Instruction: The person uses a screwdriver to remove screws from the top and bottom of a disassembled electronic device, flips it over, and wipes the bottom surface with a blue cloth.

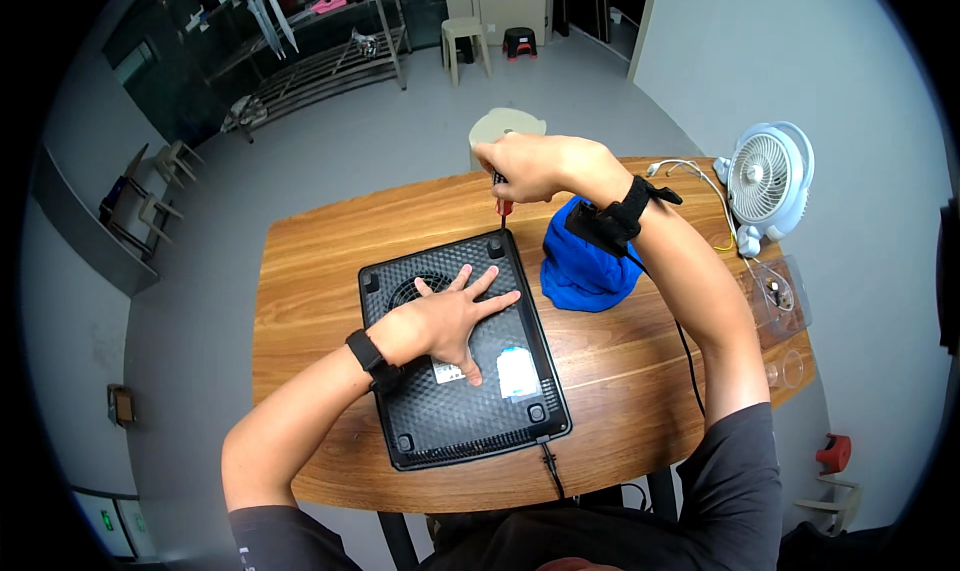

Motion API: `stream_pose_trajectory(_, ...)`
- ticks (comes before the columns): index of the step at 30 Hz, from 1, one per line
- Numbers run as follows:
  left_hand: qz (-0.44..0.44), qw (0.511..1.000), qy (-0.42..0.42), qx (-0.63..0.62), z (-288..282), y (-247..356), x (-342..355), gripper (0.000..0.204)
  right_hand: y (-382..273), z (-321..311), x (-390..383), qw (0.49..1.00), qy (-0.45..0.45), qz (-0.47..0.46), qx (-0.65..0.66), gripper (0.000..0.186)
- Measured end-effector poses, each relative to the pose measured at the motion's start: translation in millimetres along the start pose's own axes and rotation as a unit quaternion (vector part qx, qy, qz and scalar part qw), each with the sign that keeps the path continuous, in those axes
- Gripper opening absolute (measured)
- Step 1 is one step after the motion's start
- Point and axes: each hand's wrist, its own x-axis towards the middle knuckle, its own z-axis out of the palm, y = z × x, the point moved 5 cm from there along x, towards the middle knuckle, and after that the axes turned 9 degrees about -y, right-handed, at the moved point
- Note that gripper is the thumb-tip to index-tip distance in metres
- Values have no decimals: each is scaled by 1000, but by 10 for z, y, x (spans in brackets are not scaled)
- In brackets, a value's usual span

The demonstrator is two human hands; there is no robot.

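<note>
A black induction cooktop (465,426) lies underside up on the wooden table, showing its round fan grille, corner feet and labels. My left hand (440,321) rests flat on its underside, fingers spread, covering part of the grille and a label. My right hand (530,166) is closed round a screwdriver (504,209) with a red and dark handle. The screwdriver points down at the cooktop's far right corner, beside a foot. Whether its tip sits in a screw is too small to tell. A power cord (552,463) leaves the cooktop's near edge.
A crumpled blue cloth (588,266) lies right of the cooktop, under my right forearm. Along the table's (310,301) right side stand a white fan (768,176), a clear plastic box (785,301) and clear cups (790,369). A beige stool (505,123) is beyond the far edge.
</note>
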Motion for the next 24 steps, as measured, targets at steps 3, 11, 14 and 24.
stream_pose_trajectory(3, -4, 1000, -7, -2, 0, 3, -2, 143, -25, 4, -5, 1000, -5, 21, 10, 29)
stream_pose_trajectory(11, -3, 1000, -11, 4, 16, -11, 26, 145, -54, -10, 39, 999, -9, 47, -1, 33)
stream_pose_trajectory(14, -5, 1000, -14, 7, 9, -9, 30, 145, -72, -18, 57, 997, -15, 73, -11, 34)
stream_pose_trajectory(24, 0, 1000, -1, -2, -2, 1, 1, 144, 24, -68, -54, 1000, -22, 6, -5, 31)
